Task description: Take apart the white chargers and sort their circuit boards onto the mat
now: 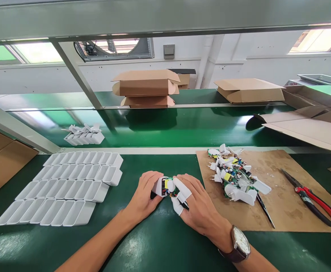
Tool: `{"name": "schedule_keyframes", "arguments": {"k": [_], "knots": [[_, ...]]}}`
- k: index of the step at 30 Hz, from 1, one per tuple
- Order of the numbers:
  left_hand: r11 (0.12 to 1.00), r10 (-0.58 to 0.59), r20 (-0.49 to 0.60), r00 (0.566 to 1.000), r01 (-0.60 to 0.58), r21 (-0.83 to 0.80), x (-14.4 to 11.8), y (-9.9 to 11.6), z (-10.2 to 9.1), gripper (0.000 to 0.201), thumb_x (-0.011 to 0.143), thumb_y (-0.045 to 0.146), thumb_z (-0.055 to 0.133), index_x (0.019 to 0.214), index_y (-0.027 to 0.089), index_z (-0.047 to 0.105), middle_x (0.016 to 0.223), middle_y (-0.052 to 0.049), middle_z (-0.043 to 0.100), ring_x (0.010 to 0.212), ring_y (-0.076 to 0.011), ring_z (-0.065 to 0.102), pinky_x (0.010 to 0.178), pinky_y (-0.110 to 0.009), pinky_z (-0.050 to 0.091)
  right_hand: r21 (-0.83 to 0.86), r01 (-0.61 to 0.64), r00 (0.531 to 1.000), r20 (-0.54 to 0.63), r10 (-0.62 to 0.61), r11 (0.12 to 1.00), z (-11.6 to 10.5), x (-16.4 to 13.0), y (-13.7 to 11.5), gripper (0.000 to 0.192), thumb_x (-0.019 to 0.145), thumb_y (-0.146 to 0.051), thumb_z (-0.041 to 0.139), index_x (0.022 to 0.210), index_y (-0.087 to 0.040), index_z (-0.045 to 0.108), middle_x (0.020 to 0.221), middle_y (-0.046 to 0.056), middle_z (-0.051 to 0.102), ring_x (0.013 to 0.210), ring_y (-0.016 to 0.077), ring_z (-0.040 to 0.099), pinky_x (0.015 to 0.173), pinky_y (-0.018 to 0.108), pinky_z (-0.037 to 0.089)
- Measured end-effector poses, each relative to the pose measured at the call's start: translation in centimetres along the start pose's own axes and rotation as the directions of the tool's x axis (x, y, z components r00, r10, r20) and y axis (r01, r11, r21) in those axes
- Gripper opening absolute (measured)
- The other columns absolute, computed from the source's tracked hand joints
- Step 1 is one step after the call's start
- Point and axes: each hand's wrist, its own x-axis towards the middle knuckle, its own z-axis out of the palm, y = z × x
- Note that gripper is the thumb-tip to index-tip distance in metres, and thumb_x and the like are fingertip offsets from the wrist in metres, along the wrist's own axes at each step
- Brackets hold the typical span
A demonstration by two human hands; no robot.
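Observation:
In the middle of the bench, my left hand (144,194) is closed around a white plastic casing (157,186). A small circuit board (168,186) with a yellow-wrapped part sits at the casing's open end. My right hand (198,202) pinches the board from the right; white coverings show on its thumb and a finger. Something dark shows beside that thumb, too hidden to name. How deep the board sits in the casing I cannot tell. Rows of open white casings (66,206) stand to the left. A pile of circuit boards with white plug parts (233,173) lies to the right.
Brown cardboard (275,211) lies under the pile, with red-and-black-handled cutters (310,196) and a dark pointed tool (265,211). Farther back are a green belt (182,132), a small group of filled white casings (84,135), cardboard boxes (146,84) and open carton flaps (310,128).

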Motion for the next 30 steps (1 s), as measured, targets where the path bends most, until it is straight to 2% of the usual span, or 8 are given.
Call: {"name": "schedule_keyframes", "arguments": {"k": [17, 24, 30], "knots": [[1.0, 0.01, -0.009, 1.0, -0.01, -0.008, 0.19, 0.0, 0.02, 0.047, 0.097, 0.028, 0.064, 0.14, 0.024, 0.046, 0.125, -0.013, 0.063, 0.118, -0.0284, 0.059, 0.102, -0.049, 0.051, 0.013, -0.036, 0.999, 0.028, 0.035, 0.999, -0.1, -0.01, 0.03, 0.067, 0.092, -0.008, 0.054, 0.155, -0.015, 0.034, 0.127, 0.017, 0.068, 0.121, 0.0311, 0.063, 0.102, 0.056, 0.058], [1.0, 0.025, -0.007, 1.0, -0.025, -0.003, 0.33, 0.01, -0.07, 0.047, 0.096, 0.027, 0.065, 0.139, 0.024, 0.046, 0.125, -0.012, 0.063, 0.118, -0.0274, 0.059, 0.101, -0.046, 0.052, -0.008, -0.002, 0.999, 0.042, 0.003, 1.0, -0.18, -0.07, -0.05, 0.06, 0.09, -0.005, 0.053, 0.149, -0.011, 0.041, 0.128, 0.018, 0.067, 0.123, 0.0317, 0.061, 0.101, 0.056, 0.058], [0.999, -0.008, 0.025, 1.0, 0.009, -0.034, 0.08, -0.01, 0.29, 0.048, 0.095, 0.027, 0.065, 0.139, 0.024, 0.047, 0.126, -0.013, 0.063, 0.118, -0.0292, 0.06, 0.103, -0.051, 0.051, 0.029, -0.002, 0.997, 0.073, 0.0, 1.0, 0.13, -0.29, 0.08, 0.059, 0.09, -0.005, 0.054, 0.148, -0.013, 0.045, 0.128, 0.017, 0.068, 0.126, 0.0298, 0.061, 0.106, 0.055, 0.055]]}}
